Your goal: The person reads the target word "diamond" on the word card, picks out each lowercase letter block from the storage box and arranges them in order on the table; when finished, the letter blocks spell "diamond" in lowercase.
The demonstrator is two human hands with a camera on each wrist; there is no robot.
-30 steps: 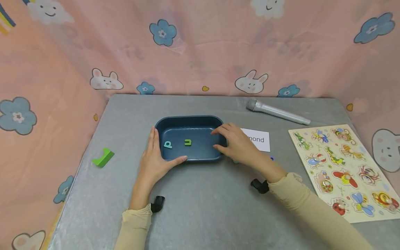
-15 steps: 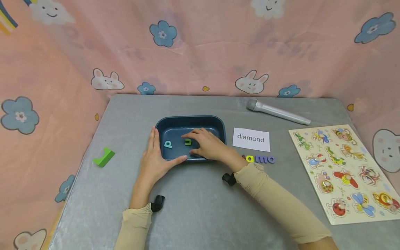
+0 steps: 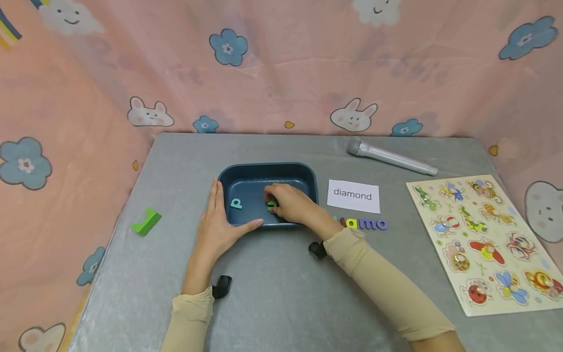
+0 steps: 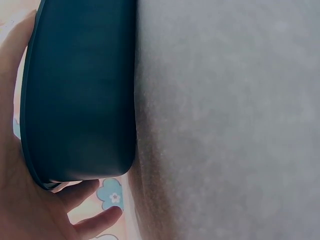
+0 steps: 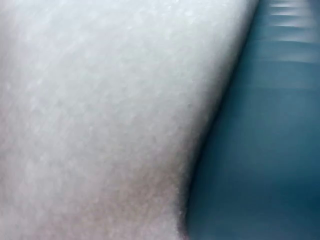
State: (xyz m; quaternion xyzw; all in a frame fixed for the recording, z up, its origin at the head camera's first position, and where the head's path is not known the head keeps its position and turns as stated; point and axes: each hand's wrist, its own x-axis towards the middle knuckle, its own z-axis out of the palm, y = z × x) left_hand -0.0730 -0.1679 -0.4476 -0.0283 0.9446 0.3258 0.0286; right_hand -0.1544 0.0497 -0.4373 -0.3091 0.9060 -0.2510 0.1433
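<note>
Green letter [image 3: 271, 205]: inside the blue tray [image 3: 264, 172], between thumb and fingertips (which partly hide it).
Right hand [image 3: 291, 202]: pinches that letter.
Left hand [image 3: 217, 226]: spread, thumb along the tray's front rim, fingers against its left end.

I'm getting deep blue off the tray [image 3: 251, 189] on my feed, then a turquoise letter [image 3: 236, 204], a green letter [image 3: 270, 206], a yellow a [image 3: 351, 223], a purple m [image 3: 367, 224]; beige sleeves [image 3: 387, 288], grey tabletop [image 3: 272, 298], and there, pink curtain [image 3: 286, 88] patterned with blue flowers [image 3: 228, 47], white rabbits [image 3: 354, 118]!
</note>
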